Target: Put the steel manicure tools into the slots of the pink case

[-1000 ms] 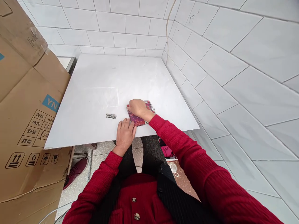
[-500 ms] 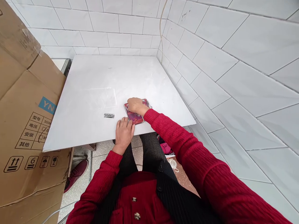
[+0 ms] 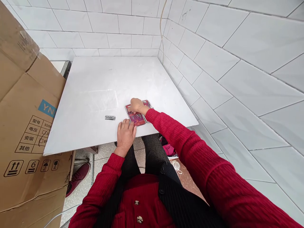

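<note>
A flat, red and purple manicure case (image 3: 138, 121) lies unfolded close to the table's front edge, with slim metal tools inside it. My right hand (image 3: 136, 105) is over the case's upper left part, its fingers bent together and pointing down; what is between them, if anything, is too hidden to tell. Flat on the table at the case's lower left corner rests my left hand (image 3: 125, 132), fingers stretched out and thumb against the case's edge. To the left of both hands lies a small silver nail clipper (image 3: 110, 117), apart from them.
The white table (image 3: 95, 76) reaches back to tiled walls behind and at the right. A large cardboard box (image 3: 21, 114) stands along its left side. A cable (image 3: 161, 28) hangs in the wall corner. Below are a dark red shoe (image 3: 78, 179) and a brown surface (image 3: 187, 182) with white rings.
My right hand has shifted slightly up and left over the case, baring more of the tools. My left hand and the nail clipper stay put; the view has moved a little.
</note>
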